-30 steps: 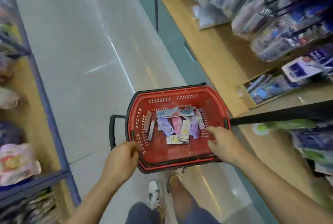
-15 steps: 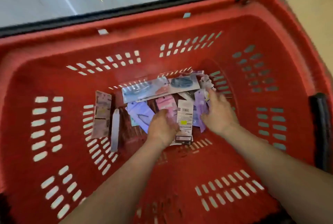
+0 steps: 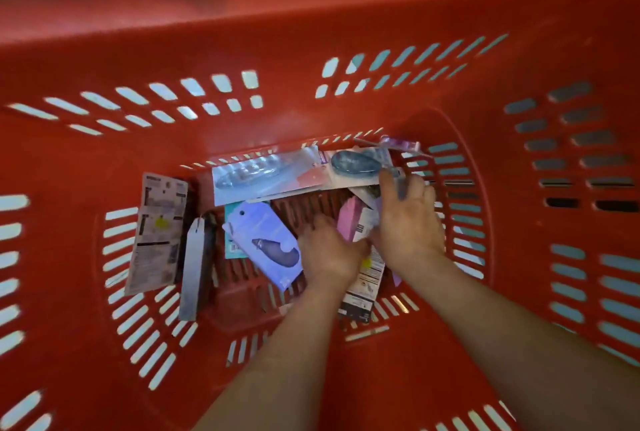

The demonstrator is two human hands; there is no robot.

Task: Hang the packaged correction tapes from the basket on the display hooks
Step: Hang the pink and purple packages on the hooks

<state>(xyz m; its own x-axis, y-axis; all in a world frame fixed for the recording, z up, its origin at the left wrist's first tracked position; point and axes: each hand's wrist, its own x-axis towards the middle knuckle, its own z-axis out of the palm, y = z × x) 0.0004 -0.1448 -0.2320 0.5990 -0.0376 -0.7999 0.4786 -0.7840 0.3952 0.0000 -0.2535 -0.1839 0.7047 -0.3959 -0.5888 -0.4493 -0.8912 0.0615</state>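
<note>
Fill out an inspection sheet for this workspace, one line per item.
Surface: slotted floor of the red basket, which fills the view.
Job's things: packaged correction tapes lie loose on the basket floor: lilac pack, pink pack, blue pack, clear long pack, face-down pack at the left.
Clutter: nothing seen.
Hands: left hand and right hand are down among the right-side packs; their grip is too blurred to tell.
Cables: nothing seen.
Surroundings: hidden by the basket walls; display hooks not in view.
</note>
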